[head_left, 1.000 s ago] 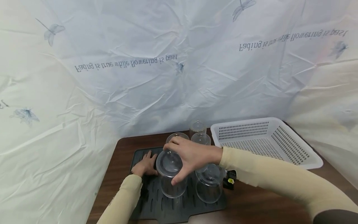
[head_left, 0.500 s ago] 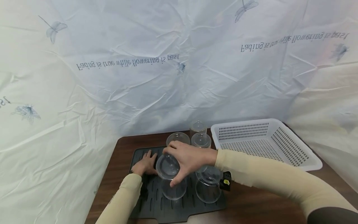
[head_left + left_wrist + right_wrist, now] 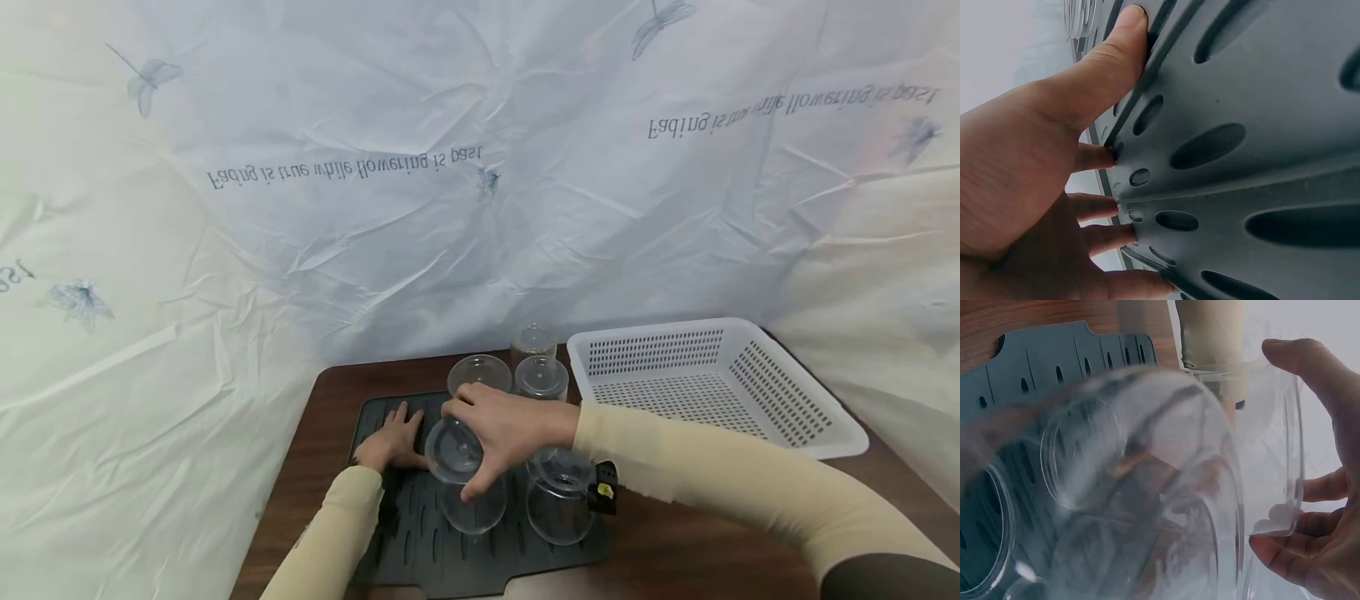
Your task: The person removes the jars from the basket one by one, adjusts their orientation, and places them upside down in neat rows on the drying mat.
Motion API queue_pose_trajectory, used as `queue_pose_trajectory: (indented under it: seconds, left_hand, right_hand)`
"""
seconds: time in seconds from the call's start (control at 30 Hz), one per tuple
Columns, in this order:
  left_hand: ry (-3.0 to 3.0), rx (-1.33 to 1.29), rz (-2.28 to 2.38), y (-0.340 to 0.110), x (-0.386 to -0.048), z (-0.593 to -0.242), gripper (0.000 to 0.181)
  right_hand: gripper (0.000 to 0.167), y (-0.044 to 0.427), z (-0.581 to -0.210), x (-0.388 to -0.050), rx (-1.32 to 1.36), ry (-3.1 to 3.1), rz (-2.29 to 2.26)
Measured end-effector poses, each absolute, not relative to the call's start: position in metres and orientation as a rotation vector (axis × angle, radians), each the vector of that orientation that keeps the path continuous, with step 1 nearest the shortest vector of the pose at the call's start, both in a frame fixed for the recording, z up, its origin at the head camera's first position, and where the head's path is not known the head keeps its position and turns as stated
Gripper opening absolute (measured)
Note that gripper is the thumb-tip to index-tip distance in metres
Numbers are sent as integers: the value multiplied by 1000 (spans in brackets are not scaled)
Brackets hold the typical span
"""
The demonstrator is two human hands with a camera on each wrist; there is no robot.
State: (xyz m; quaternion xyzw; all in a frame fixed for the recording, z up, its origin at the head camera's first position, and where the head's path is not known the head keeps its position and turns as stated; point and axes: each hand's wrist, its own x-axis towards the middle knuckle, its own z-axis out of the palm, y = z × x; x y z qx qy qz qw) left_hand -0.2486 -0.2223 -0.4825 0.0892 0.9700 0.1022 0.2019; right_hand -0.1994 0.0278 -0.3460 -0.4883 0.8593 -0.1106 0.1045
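Observation:
My right hand (image 3: 506, 433) grips a clear jar (image 3: 453, 457) from above, thumb on the near side and fingers on the far side. The jar's lower rim shows over the dark grey ridged mat (image 3: 435, 558); whether it touches the mat I cannot tell. In the right wrist view, thumb and fingers span the end of the clear vessel (image 3: 1269, 450). My left hand (image 3: 386, 442) rests spread on the mat's left part, and in the left wrist view its fingertips touch the slotted surface (image 3: 1222, 187). Another clear jar (image 3: 558, 512) stands on the mat under my right wrist.
Behind my right hand stand several clear vessels: a wide one (image 3: 478, 372), a smaller one (image 3: 542, 379) and one at the back (image 3: 534, 340). A white perforated basket (image 3: 828, 446) occupies the back right of the brown wooden table (image 3: 675, 550). White printed sheeting (image 3: 480, 250) surrounds it.
My right hand has come slightly lower and nearer with the jar, and the jar's top has dropped closer to its lower rim in the head view. My left hand stays put.

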Motion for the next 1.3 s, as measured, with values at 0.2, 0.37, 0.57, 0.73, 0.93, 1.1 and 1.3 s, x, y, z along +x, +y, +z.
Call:
queue_pose_trajectory:
  seconds: [0.2,0.37,0.57,0.73,0.93,1.1,1.3]
  left_hand:
    - [2697,228,269,-221,-247,-484,104]
    - [2679,208,281,-220,-247,-485,105]
    - [2670,192,272,-221,-246,-487,104]
    - [2670,224,255,-218,-247,-487,103]
    - [2671,218,247,-217,-248,-484,106]
    - [2671,205,250,-218,-250,-482,110]
    - [2665,208,269,-219,-249,-481,109]
  right_hand:
    - [96,26,-346,-198,-1409,2532,-249]
    - [96,25,-344,-198,-1363,2534,-191]
    - [97,20,-344,-197,-1380,2532,-99]
    - [99,18,-344,-196,-1345,2538,-40]
    - [100,19,-344,-196,-1322,2518,-26]
    - [102,19,-340,-196,-1328,2514,13]
    - [102,17,-338,-197,-1334,2518,54]
